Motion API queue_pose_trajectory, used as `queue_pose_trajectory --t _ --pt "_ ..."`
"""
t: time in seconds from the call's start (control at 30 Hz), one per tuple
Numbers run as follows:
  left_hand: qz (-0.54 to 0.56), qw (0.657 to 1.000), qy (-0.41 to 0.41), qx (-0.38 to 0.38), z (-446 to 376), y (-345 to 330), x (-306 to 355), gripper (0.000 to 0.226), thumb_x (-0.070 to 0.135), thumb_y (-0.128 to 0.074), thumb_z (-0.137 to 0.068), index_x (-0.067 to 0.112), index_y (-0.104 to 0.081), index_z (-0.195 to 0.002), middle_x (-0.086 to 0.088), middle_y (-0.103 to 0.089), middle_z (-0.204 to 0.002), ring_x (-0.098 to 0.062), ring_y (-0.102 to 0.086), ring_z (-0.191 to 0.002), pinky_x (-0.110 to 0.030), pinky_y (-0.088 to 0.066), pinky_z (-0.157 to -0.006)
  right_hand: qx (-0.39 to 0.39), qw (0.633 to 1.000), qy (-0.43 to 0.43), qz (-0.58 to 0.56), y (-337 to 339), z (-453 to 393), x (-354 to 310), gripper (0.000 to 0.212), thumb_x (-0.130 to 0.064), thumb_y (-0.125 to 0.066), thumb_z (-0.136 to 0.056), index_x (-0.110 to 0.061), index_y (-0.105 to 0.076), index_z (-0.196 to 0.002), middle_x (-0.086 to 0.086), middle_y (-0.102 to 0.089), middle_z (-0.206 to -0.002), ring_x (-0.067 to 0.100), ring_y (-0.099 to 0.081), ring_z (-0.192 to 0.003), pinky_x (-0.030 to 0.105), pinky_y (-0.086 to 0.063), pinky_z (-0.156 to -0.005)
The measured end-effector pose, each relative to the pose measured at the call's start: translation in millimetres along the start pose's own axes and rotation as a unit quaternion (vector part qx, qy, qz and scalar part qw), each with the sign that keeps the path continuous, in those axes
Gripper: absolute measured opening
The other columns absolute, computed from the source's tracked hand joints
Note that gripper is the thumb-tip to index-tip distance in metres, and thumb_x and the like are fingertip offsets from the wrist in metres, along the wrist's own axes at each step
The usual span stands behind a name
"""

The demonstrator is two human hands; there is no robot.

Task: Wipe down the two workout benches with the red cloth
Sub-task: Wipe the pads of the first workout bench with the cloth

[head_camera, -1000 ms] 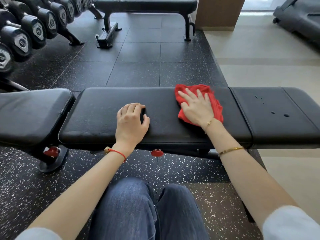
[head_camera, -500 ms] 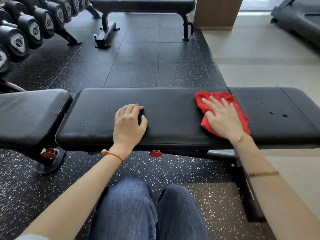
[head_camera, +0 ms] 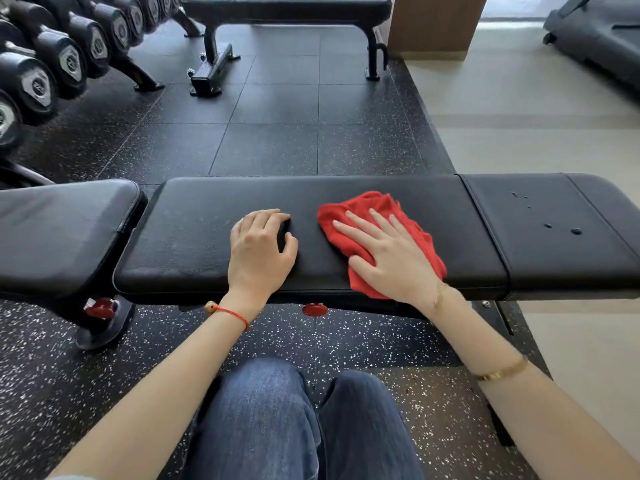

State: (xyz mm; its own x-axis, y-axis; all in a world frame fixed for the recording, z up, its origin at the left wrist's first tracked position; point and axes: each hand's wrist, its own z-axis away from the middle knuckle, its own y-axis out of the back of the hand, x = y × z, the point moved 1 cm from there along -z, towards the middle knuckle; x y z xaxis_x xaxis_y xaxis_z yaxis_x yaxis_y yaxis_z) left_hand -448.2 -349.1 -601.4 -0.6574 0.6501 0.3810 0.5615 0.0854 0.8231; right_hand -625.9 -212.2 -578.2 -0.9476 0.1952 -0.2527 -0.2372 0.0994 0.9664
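Crumpled red terry cloth lies on the middle pad of the near black padded workout bench, toward the pad's right half, its lower corner reaching the front edge. Right hand flat on top of it, fingers straight and fanned apart, palm bearing down; nothing pinched. Left hand just beside the cloth, not touching it, resting on bare vinyl with fingers loosely curled, thumb out. Looks like a brace.

Cloth judged light, soft, limp. It will bunch and fold rather than slide as a sheet, so a spread palm over its centre is the sensible hold; a bunched handful would also do for lifting. Vinyl probably smooth, so the cloth should glide.

A few water droplets sit on the end pad to the right, well apart from the cloth. That section seems yet to be wiped. Seat pad at left separated by a gap.

Second black flat bench stands across the floor, far side. Speckled black rubber floor tiles; rack of black dumbbells far left; pale flooring and a treadmill to the right.
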Motion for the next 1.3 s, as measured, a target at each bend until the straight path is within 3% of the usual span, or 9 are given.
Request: queue_pose_trajectory --t 0.17,0.37,0.5,0.7,0.83,1.03,1.3 --pt "0.002 1.000 -0.005 0.000 1.3 -1.3 -2.4 0.032 0.023 -0.057 -0.091 0.015 -0.066 -0.121 -0.002 -0.065 -0.127 -0.021 -0.054 -0.124 -0.041 -0.035 -0.113 0.018 0.998 -0.053 -0.001 12.3 5.2 42.2 0.058 -0.041 -0.051 -0.093 -0.045 -0.031 -0.147 -0.015 -0.023 -0.159 0.021 -0.014 -0.150 0.046 -0.005 -0.122" --pt "-0.004 1.000 0.000 -0.004 1.5 -0.4 0.4 0.033 0.023 -0.056 -0.092 0.015 -0.065 -0.122 -0.003 -0.064 -0.128 -0.022 -0.053 -0.126 -0.041 -0.034 -0.114 -0.022 0.980 -0.195 -0.002 19.8 -57.7 60.6 0.054 -0.045 -0.034 -0.097 -0.048 -0.020 -0.149 -0.017 -0.009 -0.162 0.026 -0.003 -0.151 0.053 0.006 -0.120" --pt "-0.003 1.000 0.000 -0.010 1.8 0.1 0.4 0.033 0.023 -0.056 -0.092 0.015 -0.065 -0.123 -0.003 -0.064 -0.129 -0.022 -0.053 -0.126 -0.043 -0.035 -0.115 -0.032 0.989 -0.147 -0.012 12.6 -66.7 27.7 0.056 -0.046 -0.034 -0.096 -0.048 -0.018 -0.150 -0.016 -0.006 -0.162 0.025 0.000 -0.151 0.053 0.007 -0.120" --pt "0.005 1.000 -0.004 -0.009 1.1 1.2 -2.3 0.033 0.022 -0.057 -0.092 0.015 -0.066 -0.123 -0.002 -0.064 -0.130 -0.021 -0.053 -0.126 -0.043 -0.035 -0.114 -0.002 0.999 -0.039 0.006 3.4 -11.1 8.0 0.060 -0.045 -0.045 -0.094 -0.049 -0.021 -0.149 -0.018 -0.012 -0.161 0.020 -0.005 -0.151 0.047 0.002 -0.121" --pt "0.011 1.000 -0.005 -0.009 2.2 0.3 -2.8 0.033 0.021 -0.057 -0.092 0.013 -0.066 -0.123 -0.004 -0.065 -0.130 -0.022 -0.054 -0.127 -0.046 -0.037 -0.114 0.031 0.995 -0.095 0.015 16.6 10.8 52.9 0.059 -0.047 -0.050 -0.093 -0.047 -0.028 -0.147 -0.014 -0.020 -0.160 0.022 -0.013 -0.150 0.045 -0.005 -0.121" --pt "-0.003 1.000 0.005 -0.006 3.3 -1.1 2.1 0.034 0.019 -0.057 -0.091 0.012 -0.066 -0.123 -0.006 -0.065 -0.130 -0.024 -0.055 -0.126 -0.047 -0.038 -0.114 -0.009 0.980 -0.199 0.012 22.8 -43.1 79.4 0.057 -0.049 -0.037 -0.096 -0.048 -0.019 -0.150 -0.013 -0.009 -0.163 0.027 -0.003 -0.151 0.049 0.004 -0.121" --pt "-0.006 1.000 0.004 -0.003 2.3 0.0 1.2 0.033 0.021 -0.057 -0.091 0.014 -0.066 -0.123 -0.004 -0.064 -0.130 -0.022 -0.054 -0.127 -0.045 -0.036 -0.114 -0.012 0.994 -0.111 0.012 3.9 -57.7 17.5 0.060 -0.049 -0.038 -0.094 -0.048 -0.018 -0.150 -0.013 -0.008 -0.163 0.025 -0.002 -0.151 0.049 0.006 -0.121"
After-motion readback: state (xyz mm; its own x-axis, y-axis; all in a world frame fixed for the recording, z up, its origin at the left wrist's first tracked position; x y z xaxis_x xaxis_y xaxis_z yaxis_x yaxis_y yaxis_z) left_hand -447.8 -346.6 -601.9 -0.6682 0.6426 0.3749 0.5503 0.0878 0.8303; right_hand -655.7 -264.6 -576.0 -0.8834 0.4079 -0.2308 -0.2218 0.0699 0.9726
